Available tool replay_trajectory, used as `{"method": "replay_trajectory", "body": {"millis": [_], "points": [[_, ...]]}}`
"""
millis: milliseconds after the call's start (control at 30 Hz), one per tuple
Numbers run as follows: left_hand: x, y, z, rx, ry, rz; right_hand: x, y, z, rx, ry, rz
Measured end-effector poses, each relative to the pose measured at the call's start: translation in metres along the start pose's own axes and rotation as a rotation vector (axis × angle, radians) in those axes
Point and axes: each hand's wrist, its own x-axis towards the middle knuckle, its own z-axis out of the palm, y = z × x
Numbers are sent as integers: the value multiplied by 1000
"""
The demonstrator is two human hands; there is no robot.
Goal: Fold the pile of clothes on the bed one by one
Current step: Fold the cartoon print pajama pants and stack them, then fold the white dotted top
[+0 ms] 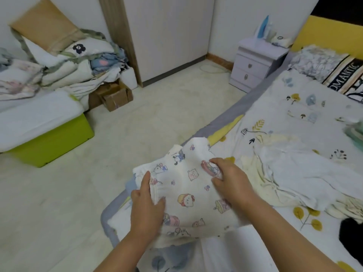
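At the bed's (279, 107) near left edge lies a white cartoon-print garment (188, 185), the left hand (146, 205) pinching its left side, the right hand (229, 179) pressing it with bent fingers, beside the clothes pile (290, 173).

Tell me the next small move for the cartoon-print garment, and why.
Probably fold it in half, bringing the left edge over toward the right. The cartoon-print garment lies spread at the bed's corner, the left hand grips its left edge, and the right hand presses its right side with curled fingers. It looks flattened but not yet compact; other unfolded clothes wait beside it.
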Motion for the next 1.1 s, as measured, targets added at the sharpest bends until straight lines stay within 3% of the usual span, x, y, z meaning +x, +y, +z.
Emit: {"method": "replay_trajectory", "body": {"millis": [200, 333, 433, 500, 567, 633, 767, 967, 1100], "points": [[18, -25, 26, -48, 51, -222, 70, 3, 35, -194, 18, -109], [20, -47, 39, 254, -37, -353, 80, 16, 71, -433, 20, 42], [29, -60, 42, 557, 85, -19, 71, 14, 91, -388, 151, 75], [34, -72, 48, 715, -1, 160, 62, 18, 103, -391, -16, 133], [37, -82, 52, 796, -154, 141, 54, 28, 118, -435, -206, 176], [37, -94, 57, 842, -312, 55, 49, 36, 128, -460, -285, 166], [38, -82, 53, 878, -368, -5, 49, 39, 125, -435, -305, 156], [44, -39, 36, 884, -295, 120, 37, 40, 85, -251, -211, 90], [47, -14, 40, 716, -230, 307, 14, 49, 54, -264, -178, 100]]}}
